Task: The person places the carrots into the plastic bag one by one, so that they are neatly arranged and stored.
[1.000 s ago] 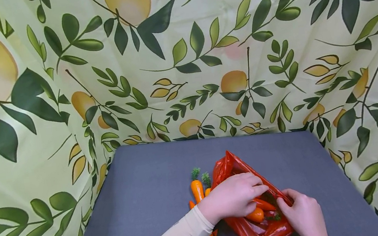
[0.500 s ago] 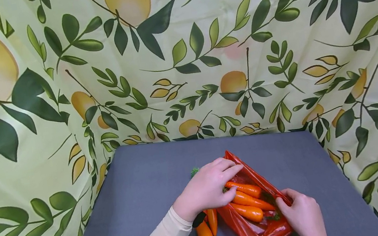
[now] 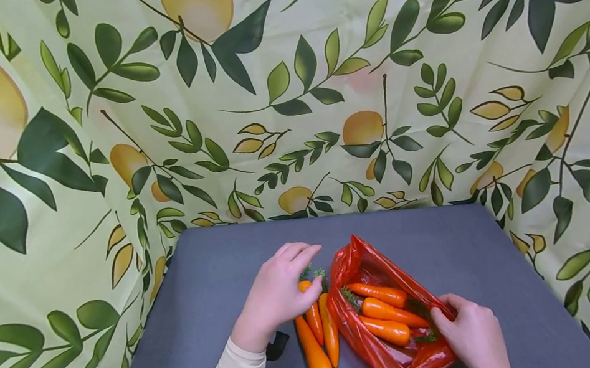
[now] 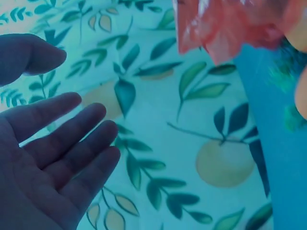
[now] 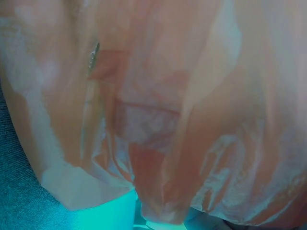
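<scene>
Head view: red bag [image 3: 404, 354] w/ 3 orange carrots [image 3: 386, 311], right hand [image 3: 472, 335] pinching rim, left hand [image 3: 279, 293] open.

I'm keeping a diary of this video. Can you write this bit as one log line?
left hand: open, over loose carrots | right hand: holds red plastic bag rim | bag: three carrots inside | surface: grey table

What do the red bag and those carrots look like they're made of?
The red bag looks like thin glossy plastic film: translucent, crinkled, with bright highlights. The carrots seem to be moulded plastic, uniformly smooth and shiny orange with tufty green tops, though real ones can't be excluded.
</scene>
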`<action>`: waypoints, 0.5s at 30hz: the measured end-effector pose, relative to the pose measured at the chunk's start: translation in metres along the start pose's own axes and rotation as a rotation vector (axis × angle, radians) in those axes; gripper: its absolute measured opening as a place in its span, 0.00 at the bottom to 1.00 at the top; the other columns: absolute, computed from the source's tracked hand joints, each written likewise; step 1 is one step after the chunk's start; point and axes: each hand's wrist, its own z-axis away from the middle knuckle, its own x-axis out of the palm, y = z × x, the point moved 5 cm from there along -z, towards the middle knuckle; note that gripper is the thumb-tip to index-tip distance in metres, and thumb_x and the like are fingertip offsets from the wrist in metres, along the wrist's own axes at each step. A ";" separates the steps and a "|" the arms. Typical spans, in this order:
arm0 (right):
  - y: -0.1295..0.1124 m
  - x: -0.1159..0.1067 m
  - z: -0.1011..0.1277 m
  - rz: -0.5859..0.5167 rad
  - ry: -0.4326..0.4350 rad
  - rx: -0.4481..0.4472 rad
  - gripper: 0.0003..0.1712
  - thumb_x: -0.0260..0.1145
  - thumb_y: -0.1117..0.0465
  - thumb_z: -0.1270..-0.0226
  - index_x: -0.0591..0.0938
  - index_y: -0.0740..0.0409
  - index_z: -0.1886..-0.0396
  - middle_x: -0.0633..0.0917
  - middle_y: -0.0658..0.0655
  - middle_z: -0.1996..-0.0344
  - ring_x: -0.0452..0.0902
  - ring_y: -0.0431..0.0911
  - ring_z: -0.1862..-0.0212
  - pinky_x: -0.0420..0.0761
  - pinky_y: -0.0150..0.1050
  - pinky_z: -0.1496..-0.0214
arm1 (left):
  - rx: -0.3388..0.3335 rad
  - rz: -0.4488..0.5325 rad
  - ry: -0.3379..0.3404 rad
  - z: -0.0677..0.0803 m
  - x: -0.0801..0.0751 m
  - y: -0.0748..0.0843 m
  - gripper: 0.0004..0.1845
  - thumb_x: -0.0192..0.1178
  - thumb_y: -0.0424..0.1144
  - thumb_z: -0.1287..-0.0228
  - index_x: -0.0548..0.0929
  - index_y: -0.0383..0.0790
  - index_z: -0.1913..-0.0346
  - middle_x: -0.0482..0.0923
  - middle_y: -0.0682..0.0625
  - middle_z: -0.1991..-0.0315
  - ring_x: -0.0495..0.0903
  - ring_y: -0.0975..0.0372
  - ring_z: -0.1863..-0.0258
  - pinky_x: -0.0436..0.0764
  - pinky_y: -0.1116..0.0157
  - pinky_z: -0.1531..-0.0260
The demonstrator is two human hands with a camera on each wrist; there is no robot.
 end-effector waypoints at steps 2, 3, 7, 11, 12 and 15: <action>0.000 0.000 0.000 0.001 -0.002 -0.002 0.18 0.74 0.53 0.29 0.91 0.64 0.52 0.92 0.56 0.70 0.81 0.46 0.72 0.81 0.40 0.70 | -0.046 -0.009 0.005 0.006 -0.002 -0.007 0.28 0.73 0.46 0.32 0.87 0.48 0.30 0.88 0.54 0.39 0.86 0.59 0.38 0.90 0.56 0.41; 0.000 0.000 0.000 0.000 -0.005 -0.001 0.18 0.74 0.53 0.29 0.91 0.64 0.52 0.92 0.56 0.70 0.81 0.46 0.72 0.81 0.40 0.70 | -0.069 -0.012 0.006 0.010 -0.002 -0.010 0.27 0.73 0.46 0.32 0.87 0.48 0.31 0.89 0.54 0.39 0.86 0.58 0.38 0.90 0.55 0.41; 0.000 0.000 -0.001 0.004 -0.016 0.002 0.19 0.74 0.52 0.29 0.91 0.64 0.51 0.92 0.57 0.69 0.81 0.46 0.72 0.81 0.40 0.69 | -0.173 -0.019 -0.014 0.026 0.003 -0.019 0.27 0.72 0.51 0.31 0.88 0.48 0.31 0.89 0.52 0.39 0.86 0.56 0.38 0.89 0.53 0.40; 0.000 0.000 -0.001 0.005 -0.017 -0.002 0.19 0.73 0.52 0.29 0.92 0.63 0.51 0.92 0.57 0.68 0.81 0.46 0.72 0.81 0.40 0.69 | -0.266 -0.003 -0.059 0.040 0.014 -0.023 0.29 0.72 0.55 0.31 0.88 0.47 0.31 0.89 0.50 0.38 0.87 0.54 0.38 0.90 0.51 0.40; 0.000 0.000 -0.001 0.003 -0.016 -0.005 0.19 0.73 0.52 0.29 0.92 0.63 0.51 0.92 0.57 0.69 0.81 0.46 0.72 0.81 0.40 0.69 | -0.286 0.001 -0.073 0.042 0.016 -0.024 0.30 0.72 0.56 0.31 0.87 0.47 0.31 0.89 0.50 0.38 0.87 0.54 0.38 0.90 0.51 0.40; 0.001 0.001 -0.001 0.001 -0.013 -0.010 0.18 0.73 0.52 0.29 0.92 0.62 0.52 0.92 0.56 0.69 0.81 0.46 0.72 0.80 0.40 0.69 | -0.339 0.014 -0.112 0.050 0.024 -0.024 0.32 0.73 0.57 0.33 0.87 0.45 0.31 0.89 0.48 0.38 0.87 0.53 0.38 0.89 0.49 0.39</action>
